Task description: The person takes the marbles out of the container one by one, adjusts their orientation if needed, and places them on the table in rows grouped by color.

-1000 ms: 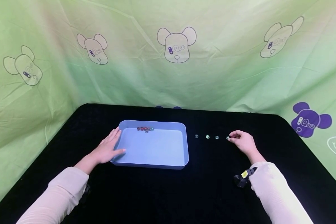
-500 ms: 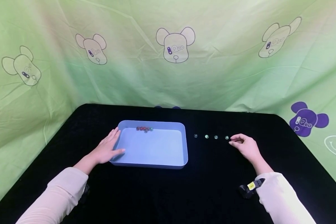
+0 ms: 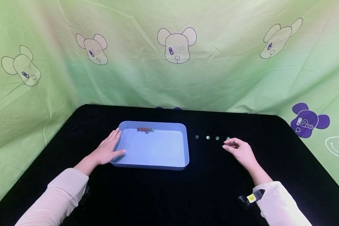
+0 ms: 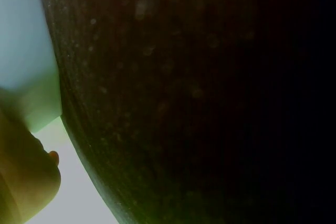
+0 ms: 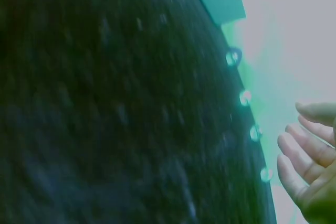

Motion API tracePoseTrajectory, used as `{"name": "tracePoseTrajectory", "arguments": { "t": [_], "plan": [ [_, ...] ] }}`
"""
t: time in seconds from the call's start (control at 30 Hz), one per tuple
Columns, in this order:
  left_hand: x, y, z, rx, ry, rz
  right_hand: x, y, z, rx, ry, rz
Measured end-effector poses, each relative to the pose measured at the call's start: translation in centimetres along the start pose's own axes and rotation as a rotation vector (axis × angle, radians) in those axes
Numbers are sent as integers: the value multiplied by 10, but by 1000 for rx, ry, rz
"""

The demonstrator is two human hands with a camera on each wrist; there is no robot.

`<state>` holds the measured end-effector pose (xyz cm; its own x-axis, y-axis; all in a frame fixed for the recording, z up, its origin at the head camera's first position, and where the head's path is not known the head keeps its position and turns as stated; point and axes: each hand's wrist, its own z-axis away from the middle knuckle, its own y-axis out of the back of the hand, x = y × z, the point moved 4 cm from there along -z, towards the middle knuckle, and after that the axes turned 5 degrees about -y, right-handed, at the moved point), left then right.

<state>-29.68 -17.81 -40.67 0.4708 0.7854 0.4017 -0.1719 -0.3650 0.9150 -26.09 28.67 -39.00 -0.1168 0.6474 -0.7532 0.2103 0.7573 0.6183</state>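
Note:
My left hand [image 3: 106, 150] rests with straight fingers along the left side of a blue tray [image 3: 158, 167], its thumb over the near left corner. Inside, by the back wall, sits a small cluster of red and clear glass marbles [image 3: 145, 130]. To the tray's right, several clear and greenish glass marbles [image 3: 208, 137] lie spaced out in a row on the black tabletop. My right hand [image 3: 241, 152] hovers at the row's right end with loosely bent fingers and nothing between them; it partly covers the last marble [image 3: 228, 138]. The right wrist view shows its fingers [image 5: 307, 145] spread apart.
A black cloth [image 3: 164, 197] covers the table. Behind and at both sides hangs a green curtain [image 3: 130, 78] printed with bear heads. A black wrist device [image 3: 250, 199] with a yellow label sits at the right sleeve.
My right hand has let go of the rightmost marble, drawn off to the right, then come back left and slightly nearer me. The left hand stays on the tray.

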Motion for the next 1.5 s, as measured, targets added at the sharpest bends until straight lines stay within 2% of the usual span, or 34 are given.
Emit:
{"name": "tracePoseTrajectory", "arguments": {
  "t": [0.3,0.6,1.5],
  "plan": [
    [0,1,-1,5,-5,-8,-17,-22,6,-65,-12,-88],
    [-1,0,-2,3,-9,-10,-44,-44,11,-166,26,-167],
    [-2,-1,-1,-1,4,-15,-92,-84,7,-303,56,-350]
  ]
}}
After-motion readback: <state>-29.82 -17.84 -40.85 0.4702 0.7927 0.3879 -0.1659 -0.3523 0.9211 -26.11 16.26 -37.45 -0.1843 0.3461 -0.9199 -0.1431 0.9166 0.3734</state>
